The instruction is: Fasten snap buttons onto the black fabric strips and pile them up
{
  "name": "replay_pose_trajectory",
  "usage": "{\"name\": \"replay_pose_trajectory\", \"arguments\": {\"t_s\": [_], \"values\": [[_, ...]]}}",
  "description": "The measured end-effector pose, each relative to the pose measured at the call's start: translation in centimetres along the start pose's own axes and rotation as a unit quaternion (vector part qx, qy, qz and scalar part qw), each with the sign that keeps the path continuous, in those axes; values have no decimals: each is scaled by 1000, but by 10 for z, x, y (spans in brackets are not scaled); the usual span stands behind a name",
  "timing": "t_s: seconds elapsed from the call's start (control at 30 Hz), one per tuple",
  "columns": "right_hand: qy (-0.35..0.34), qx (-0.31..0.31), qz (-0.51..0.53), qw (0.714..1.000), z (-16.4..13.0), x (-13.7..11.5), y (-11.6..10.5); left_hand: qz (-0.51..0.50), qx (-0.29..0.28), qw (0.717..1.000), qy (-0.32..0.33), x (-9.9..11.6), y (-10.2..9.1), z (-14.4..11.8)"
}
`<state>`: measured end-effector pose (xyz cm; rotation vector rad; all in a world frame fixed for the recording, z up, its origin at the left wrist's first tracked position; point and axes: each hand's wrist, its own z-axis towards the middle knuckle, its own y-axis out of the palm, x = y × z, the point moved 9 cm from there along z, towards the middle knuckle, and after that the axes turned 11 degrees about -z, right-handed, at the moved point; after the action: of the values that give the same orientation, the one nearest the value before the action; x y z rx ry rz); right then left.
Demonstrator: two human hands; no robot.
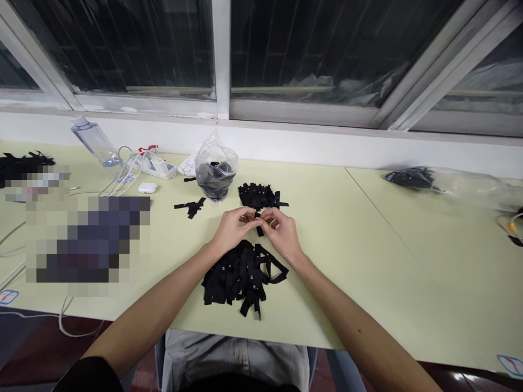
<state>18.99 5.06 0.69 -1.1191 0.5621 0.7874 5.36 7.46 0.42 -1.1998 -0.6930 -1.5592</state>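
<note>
Between my two hands is a short black fabric strip point(260, 231), its lower end hanging below the fingertips. My left hand point(233, 228) pinches it from one side, and my right hand point(283, 231) pinches it from the other. Closer to me lies a large heap of black strips point(232, 275), some with small white marks. Just beyond my fingers sits a smaller pile of black strips point(257, 195). A few loose strips point(191, 207) lie crossed to the left of that pile.
A clear plastic bag of black pieces point(216, 177) stands behind. Left of it are an earbud case point(147, 188), a power strip point(161, 167) with cables and a tilted water bottle point(97, 142). Another plastic bag point(461, 185) lies far right on the table point(368, 261).
</note>
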Motion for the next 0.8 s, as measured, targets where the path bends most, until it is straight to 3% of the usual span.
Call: {"name": "replay_pose_trajectory", "arguments": {"t_s": [0.5,0.8], "values": [[27,-59,79,995,-2,1,17,23,67,997,-20,-16,-17,1],[62,-35,135,988,17,9,-3,67,135,989,0,-5,-40,3]]}}
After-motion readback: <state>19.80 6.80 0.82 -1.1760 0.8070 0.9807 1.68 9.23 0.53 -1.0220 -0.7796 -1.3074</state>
